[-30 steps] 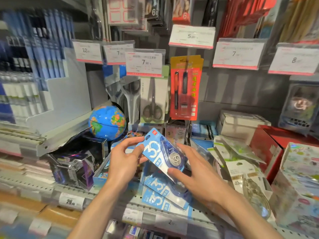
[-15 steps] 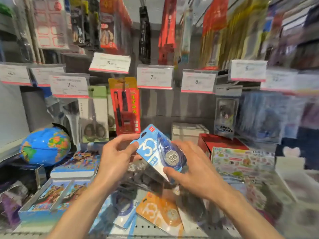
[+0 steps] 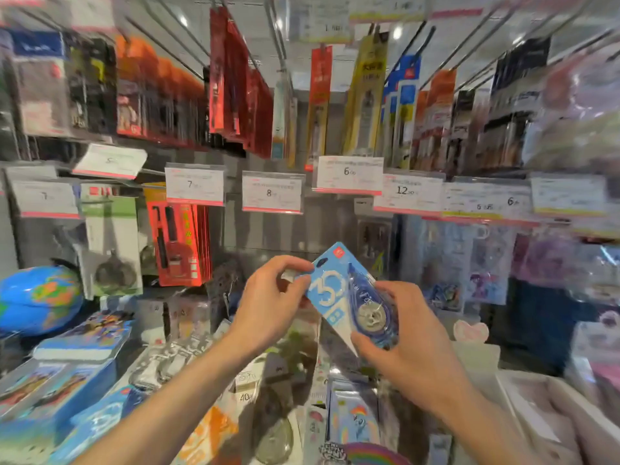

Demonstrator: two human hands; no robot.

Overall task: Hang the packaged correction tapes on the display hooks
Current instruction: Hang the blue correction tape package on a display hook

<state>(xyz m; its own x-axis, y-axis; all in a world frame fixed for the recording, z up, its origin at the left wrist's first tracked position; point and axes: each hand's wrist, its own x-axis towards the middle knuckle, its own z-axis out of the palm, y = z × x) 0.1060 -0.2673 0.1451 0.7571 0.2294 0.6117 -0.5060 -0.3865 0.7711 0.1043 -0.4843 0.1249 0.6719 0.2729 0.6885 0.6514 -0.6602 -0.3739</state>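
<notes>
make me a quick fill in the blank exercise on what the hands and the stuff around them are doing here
1. Both hands, the left hand and the right hand, hold one ____ correction tape pack.
2. The big number printed on the pack is ____.
3. The round thing at far left is a ____.
4. The price tag straight above the left hand reads ____.

Missing words: blue; 30; globe; 8
</notes>
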